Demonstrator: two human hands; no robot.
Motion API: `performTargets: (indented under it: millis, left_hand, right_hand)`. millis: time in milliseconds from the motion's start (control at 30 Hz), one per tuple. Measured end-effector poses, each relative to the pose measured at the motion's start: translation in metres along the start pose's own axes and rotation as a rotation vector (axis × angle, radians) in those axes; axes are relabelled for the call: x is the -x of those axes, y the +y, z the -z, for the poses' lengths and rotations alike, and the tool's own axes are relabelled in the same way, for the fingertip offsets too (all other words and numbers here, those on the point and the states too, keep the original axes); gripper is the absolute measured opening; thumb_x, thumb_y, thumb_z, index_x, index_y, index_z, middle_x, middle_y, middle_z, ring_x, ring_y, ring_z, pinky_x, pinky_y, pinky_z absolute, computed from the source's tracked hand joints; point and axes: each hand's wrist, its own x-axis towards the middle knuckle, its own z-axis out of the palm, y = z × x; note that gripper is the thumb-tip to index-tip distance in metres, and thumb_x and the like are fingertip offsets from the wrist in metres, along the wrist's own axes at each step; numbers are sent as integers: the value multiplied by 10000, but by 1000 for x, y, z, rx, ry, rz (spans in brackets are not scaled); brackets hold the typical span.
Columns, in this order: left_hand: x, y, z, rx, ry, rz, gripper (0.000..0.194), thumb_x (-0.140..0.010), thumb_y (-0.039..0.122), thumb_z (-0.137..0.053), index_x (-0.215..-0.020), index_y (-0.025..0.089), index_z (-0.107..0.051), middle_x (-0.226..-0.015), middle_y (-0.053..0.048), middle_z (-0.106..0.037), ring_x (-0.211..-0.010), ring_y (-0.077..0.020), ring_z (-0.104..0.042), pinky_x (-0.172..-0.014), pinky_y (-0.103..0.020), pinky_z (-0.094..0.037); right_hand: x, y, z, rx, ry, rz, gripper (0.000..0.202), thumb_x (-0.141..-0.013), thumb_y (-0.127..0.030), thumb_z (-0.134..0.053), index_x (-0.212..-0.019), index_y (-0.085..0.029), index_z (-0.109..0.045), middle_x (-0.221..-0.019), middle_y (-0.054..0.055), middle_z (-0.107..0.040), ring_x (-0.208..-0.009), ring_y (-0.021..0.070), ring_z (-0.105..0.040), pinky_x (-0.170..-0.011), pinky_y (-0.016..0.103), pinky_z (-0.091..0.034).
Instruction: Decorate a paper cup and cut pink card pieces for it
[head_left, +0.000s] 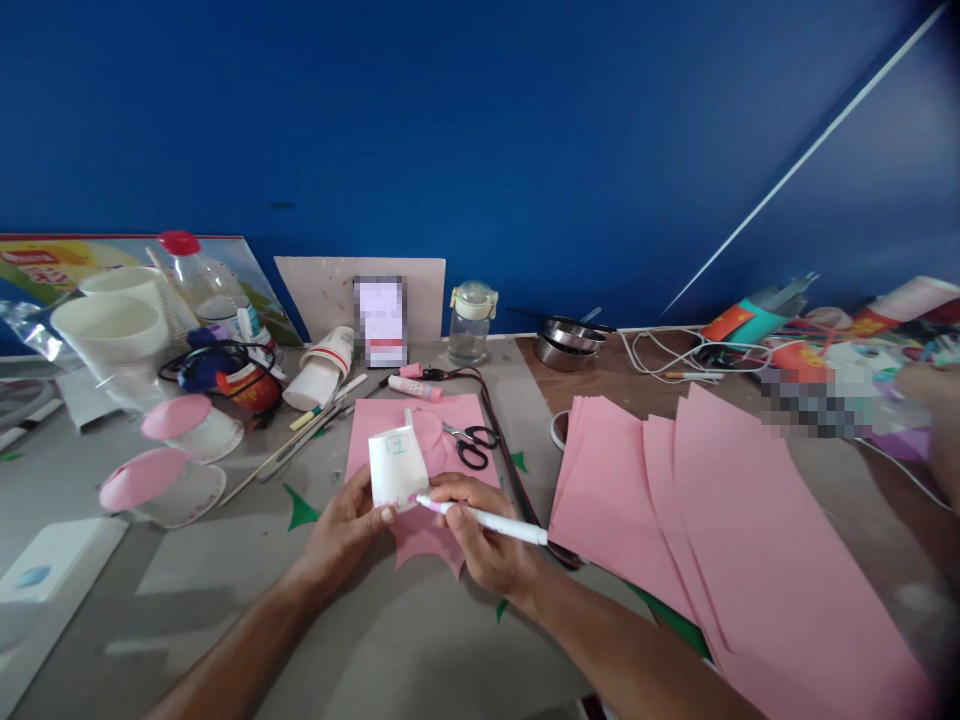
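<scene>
My left hand (352, 515) grips a small white paper cup (397, 462) from its left side, thumb at the lower edge. A green mark shows on the cup's side, with pink marks along its lower edge. In my right hand (480, 525) is a white felt-tip pen (499, 522), its pink tip touching the cup near the lower right. Under and behind the cup lies a pink paper sheet (465, 408) with black-handled scissors (474, 447) on it. A pink glue stick (415, 388) rests just beyond.
Pink paper sheets (750, 500) are piled at the right. Two cups with pink tops (154, 480) lie at the left, near stacked paper cups (112, 325). A phone (382, 320), a glass jar (471, 325) and metal bowls (570, 343) stand along the wall. Another person's arm (941, 430) appears far right.
</scene>
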Motion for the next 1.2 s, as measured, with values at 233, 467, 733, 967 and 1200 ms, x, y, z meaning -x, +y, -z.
performTargets:
  millis: [233,467,733,967,1200]
  left_hand:
    - [-1,1,-1,-1,17,12,644,-571,484,-833,-1104,163,-663,-1047,-107,-703,-1026,-317,-593,-868,-358,-454]
    - [-1,4,-2,-78,23,-14,657,-573,507,-822,-1101,150,-661,-1059,-119,-703,-1023,-333,-599,-861,-375,-464]
    - [-2,4,-3,-91,32,-18,632,-567,510,-821,-1078,173,-666,-1040,-110,-710,-988,-321,-611,-832,-363,-477]
    - [-1,3,-2,-99,26,-20,652,-575,521,-815,-1091,157,-653,-1049,-113,-702,-988,-314,-608,-840,-367,-479]
    - [-2,3,-1,-84,22,-22,655,-576,514,-819,-1098,156,-650,-1034,-108,-703,-978,-310,-608,-830,-361,-478]
  right_hand:
    - [0,-1,0,-3,3,-4,282,-968,-367,-408,-985,-198,-633,-912,77,-684,-786,175,-650,-706,312,-548]
    - [-6,-6,-1,37,-44,94,289,-967,-385,-408,-991,-200,-629,-897,86,-699,-888,209,-645,-821,376,-533]
    - [-4,-4,-2,88,-25,115,228,-952,-303,-424,-971,-202,-627,-872,79,-699,-877,203,-646,-821,372,-535]
    - [-5,-5,0,30,-24,73,240,-949,-312,-427,-965,-191,-633,-841,78,-691,-884,205,-645,-806,365,-539]
    - [-5,-4,-2,61,-31,119,234,-952,-307,-428,-970,-192,-631,-850,79,-702,-857,202,-655,-826,382,-533]
